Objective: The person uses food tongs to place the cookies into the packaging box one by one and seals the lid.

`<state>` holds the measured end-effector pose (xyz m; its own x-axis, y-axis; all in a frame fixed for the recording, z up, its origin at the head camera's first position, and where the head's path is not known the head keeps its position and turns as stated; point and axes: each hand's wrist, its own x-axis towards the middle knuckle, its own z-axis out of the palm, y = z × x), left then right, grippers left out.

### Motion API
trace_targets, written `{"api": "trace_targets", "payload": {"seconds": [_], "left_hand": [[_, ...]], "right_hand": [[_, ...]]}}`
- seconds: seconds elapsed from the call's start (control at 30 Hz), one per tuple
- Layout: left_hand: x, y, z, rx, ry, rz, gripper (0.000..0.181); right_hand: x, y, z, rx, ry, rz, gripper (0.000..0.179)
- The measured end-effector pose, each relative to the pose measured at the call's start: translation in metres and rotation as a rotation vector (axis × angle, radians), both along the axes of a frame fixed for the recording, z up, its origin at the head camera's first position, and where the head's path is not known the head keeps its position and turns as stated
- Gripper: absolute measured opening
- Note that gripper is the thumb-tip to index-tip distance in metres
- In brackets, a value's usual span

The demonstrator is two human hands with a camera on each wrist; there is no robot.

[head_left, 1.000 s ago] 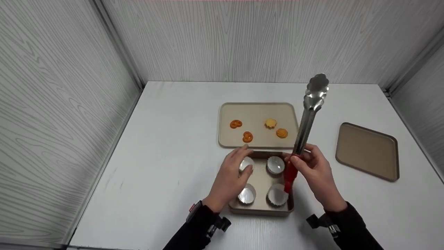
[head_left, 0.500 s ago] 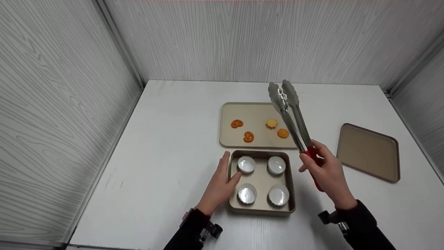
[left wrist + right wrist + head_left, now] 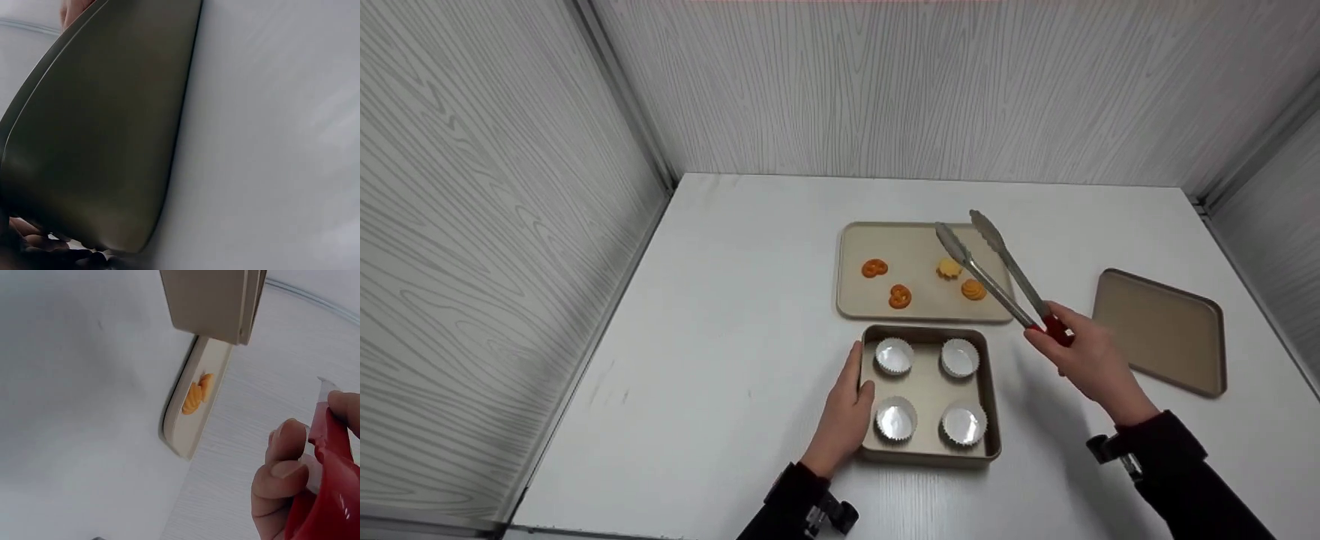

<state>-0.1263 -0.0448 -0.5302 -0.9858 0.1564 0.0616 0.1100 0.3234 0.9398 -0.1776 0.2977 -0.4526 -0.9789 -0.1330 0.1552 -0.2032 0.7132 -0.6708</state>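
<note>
My right hand point(image 3: 1099, 367) holds a pair of tongs point(image 3: 1005, 285) by its red handles point(image 3: 332, 467). The tongs' metal arms stand apart, tips overlapping the far baking tray in the head view. My left hand point(image 3: 840, 420) is at the left side of a deep square baking pan point(image 3: 930, 386), fingers along the outer wall and thumb at the rim. Inside the pan sit several white fluted baking cups point(image 3: 894, 356), spaced toward its corners. The pan's dark outer wall fills much of the left wrist view, with the left fingers point(image 3: 39, 239) partly hidden at the bottom.
Behind the pan lies a flat beige baking tray point(image 3: 851, 300) bearing two pretzels point(image 3: 899, 296), a pale scalloped cookie point(image 3: 949, 268) and a swirled cookie point(image 3: 973, 289). Another flat tray point(image 3: 1162, 330) lies at the right. Grey wood-grain walls point(image 3: 885, 90) surround the white table point(image 3: 720, 337).
My left hand has moved from over the cups to the pan's left side. My right hand has moved right, swinging the tongs leftward and lower; their arms have spread apart.
</note>
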Motion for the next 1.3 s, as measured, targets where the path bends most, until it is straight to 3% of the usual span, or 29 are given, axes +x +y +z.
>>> {"api": "trace_targets", "payload": {"seconds": [0.17, 0.3, 0.5, 0.83, 1.3], "left_hand": [[0.0, 0.002, -0.001, 0.006, 0.01, -0.002, 0.059], [0.0, 0.004, -0.002, -0.003, 0.016, -0.009, 0.059], [0.001, 0.005, -0.001, -0.019, 0.025, -0.005, 0.058], [0.002, 0.004, -0.002, -0.003, 0.016, 0.002, 0.058], [0.005, 0.002, 0.001, 0.0, -0.013, 0.018, 0.059]], "right_hand": [[-0.014, 0.005, -0.011, 0.14, 0.101, 0.051, 0.016], [-0.021, 0.007, -0.019, 0.213, 0.159, 0.091, 0.016], [-0.027, 0.005, -0.024, 0.262, 0.147, 0.136, 0.017], [-0.03, 0.004, -0.028, 0.313, 0.12, 0.143, 0.016], [-0.038, 0.005, -0.027, 0.334, 0.165, 0.161, 0.009]]}}
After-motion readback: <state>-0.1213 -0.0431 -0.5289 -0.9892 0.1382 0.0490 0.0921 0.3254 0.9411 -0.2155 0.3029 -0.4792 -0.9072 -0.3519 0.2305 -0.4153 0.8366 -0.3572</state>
